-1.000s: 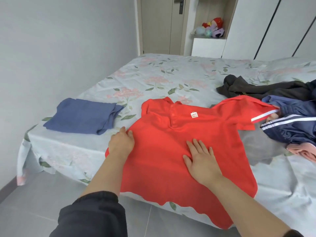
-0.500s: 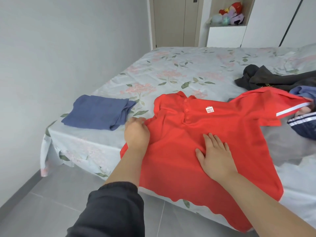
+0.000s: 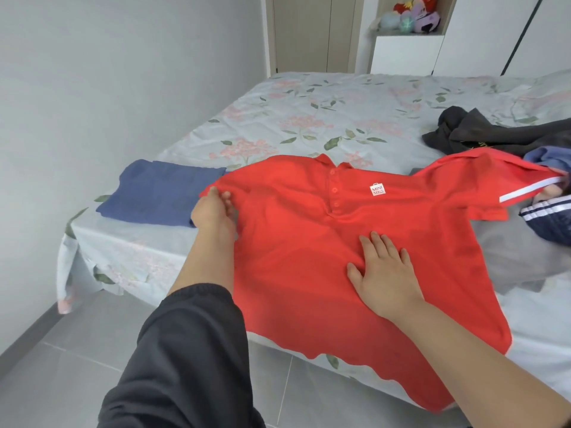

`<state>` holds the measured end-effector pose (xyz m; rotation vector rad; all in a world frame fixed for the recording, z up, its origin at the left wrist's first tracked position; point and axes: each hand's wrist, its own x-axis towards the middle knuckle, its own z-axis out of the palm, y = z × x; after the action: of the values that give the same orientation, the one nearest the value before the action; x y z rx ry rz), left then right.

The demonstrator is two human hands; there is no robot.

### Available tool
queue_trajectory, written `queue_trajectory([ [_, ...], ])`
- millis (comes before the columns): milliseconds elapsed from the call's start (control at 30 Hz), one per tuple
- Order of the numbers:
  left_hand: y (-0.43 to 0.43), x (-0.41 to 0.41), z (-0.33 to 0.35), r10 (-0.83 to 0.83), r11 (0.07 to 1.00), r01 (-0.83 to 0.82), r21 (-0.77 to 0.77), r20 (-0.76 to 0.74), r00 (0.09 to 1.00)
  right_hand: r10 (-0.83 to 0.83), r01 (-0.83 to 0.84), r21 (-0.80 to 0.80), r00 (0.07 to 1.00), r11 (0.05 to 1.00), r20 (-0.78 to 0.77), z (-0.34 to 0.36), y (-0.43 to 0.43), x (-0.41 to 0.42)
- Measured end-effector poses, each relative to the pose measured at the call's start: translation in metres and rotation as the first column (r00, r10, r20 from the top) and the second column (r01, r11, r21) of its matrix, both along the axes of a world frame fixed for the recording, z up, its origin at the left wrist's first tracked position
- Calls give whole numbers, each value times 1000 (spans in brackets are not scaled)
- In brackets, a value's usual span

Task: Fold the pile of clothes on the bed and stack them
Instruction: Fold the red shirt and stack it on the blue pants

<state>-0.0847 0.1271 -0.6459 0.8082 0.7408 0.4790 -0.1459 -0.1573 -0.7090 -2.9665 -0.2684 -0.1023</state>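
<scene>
While L hand (image 3: 213,211) pinches the sleeve edge of the red polo (image 3: 309,273), R hand (image 3: 386,270) lies flat on the chest, fingers straight & a bit apart.
Polo's face-up at the near edge of the bed (image 3: 340,118), collar far side, hem hanging off the front, so long axis runs front-to-back. Pinched sleeve is on the L, so imo L hand folds it across toward the buttons w/ R pinning. Just beside on the L sits the folded blue garment (image 3: 163,193); the unfolded pile (image 3: 500,134) is to the R, under the other sleeve. No baskets, only a wall cubby (image 3: 389,31) w/ plush toys (image 3: 408,17).
</scene>
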Motion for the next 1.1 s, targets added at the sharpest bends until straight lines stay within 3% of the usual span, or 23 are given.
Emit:
queue_trajectory([
  [67, 17, 0, 7, 16, 999, -19, 26, 122, 992, -4, 4, -4, 1000, 1000, 3, 0, 0, -1],
  [200, 24, -3, 8, -95, 976, 79, 203, 69, 993, -7, 7, -14, 1000, 1000, -1, 0, 0, -1],
  [267, 21, -8, -2, -82, 888, 127, 441, -119, 990, -12, 12, -18, 1000, 1000, 0, -1, 0, -1],
  [333, 23, -14, -17, 43, 684, 252, 685, -382, 923, -21, 21, -20, 1000, 1000, -2, -1, 1, -1],
  [367, 24, -18, -22, 104, 620, 300, 725, -454, 885, -26, 26, -23, 1000, 999, -4, -1, 2, 0],
  [433, 28, -21, -28, 146, 588, 338, 734, -508, 849, -34, 34, -27, 999, 999, -4, 0, 4, 0],
  [533, 30, -17, -26, 15, 624, 405, 669, -528, 849, -40, 40, -23, 999, 999, -2, 0, 6, 1],
  [700, 29, -11, -26, -126, 804, 349, 481, -436, 891, -35, 35, -5, 999, 999, 5, 0, 5, 0],
  [900, 20, -11, -2, 24, 900, 22, 435, -100, 995, -33, 33, 5, 999, 999, 12, 1, 4, 0],
  [1000, 16, -11, 15, 61, 798, 9, 603, -96, 994, -36, 36, 13, 999, 999, 20, 0, 5, 0],
  [1100, -9, -16, 31, 12, 529, 45, 848, -61, 998, -37, 36, 36, 999, 999, 26, 1, 4, 0],
])
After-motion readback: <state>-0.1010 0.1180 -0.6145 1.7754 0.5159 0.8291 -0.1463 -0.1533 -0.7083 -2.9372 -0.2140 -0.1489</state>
